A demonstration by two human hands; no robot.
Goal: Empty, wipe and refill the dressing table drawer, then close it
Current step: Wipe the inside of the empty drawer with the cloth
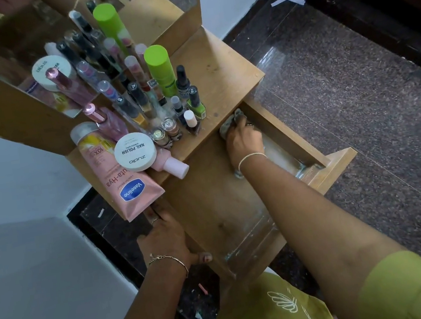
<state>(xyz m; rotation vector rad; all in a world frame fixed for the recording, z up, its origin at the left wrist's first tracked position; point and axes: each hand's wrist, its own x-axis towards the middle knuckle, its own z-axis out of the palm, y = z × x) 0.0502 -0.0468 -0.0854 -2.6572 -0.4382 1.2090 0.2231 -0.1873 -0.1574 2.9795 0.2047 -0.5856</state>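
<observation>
Below Vaseline tube left hand grips table; right hand, probably cloth

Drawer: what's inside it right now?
Only the right hand, gripping a grey cloth at the far end of the drawer; the floor shows pale smears. No other items are visible. The floor under hand and forearm, and anything beneath the tabletop, is hidden.

"Vaseline", seemingly "Gluta-Hya" on pink tube; "zudio NAIL POLISH" on white tub
</observation>
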